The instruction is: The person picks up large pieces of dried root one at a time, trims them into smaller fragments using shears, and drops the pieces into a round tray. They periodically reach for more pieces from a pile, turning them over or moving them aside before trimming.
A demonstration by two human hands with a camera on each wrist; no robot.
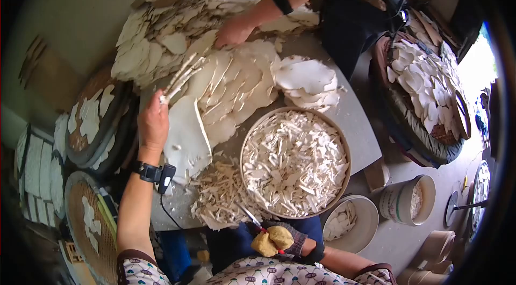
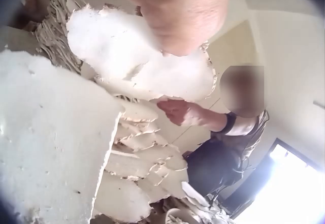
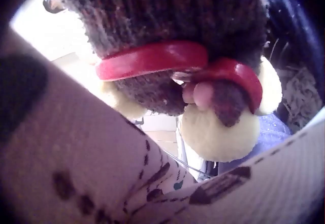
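My left hand (image 1: 153, 126) grips a few thin, pale, ragged-edged sheets (image 1: 184, 76), seen nearly edge-on in the head view. The left wrist view shows the broad white face of a held sheet (image 2: 122, 56) beneath the hand. Just below lies a larger flat white sheet (image 1: 186, 137). Low by the lap, my right hand (image 1: 275, 241) wears a dark knitted glove with yellow padding and holds red-handled scissors (image 1: 249, 214), blades pointing up and left. Their red handles (image 3: 152, 61) loop around the gloved fingers in the right wrist view.
A round tray (image 1: 346, 177) full of cut strips sits on the table, loose scraps (image 1: 220, 193) beside it. Overlapping sheets (image 1: 236, 81) and a tall stack (image 1: 145, 43) fill the far side. Another person's hand (image 1: 235, 31) reaches in there. Buckets (image 1: 365, 231) stand at right.
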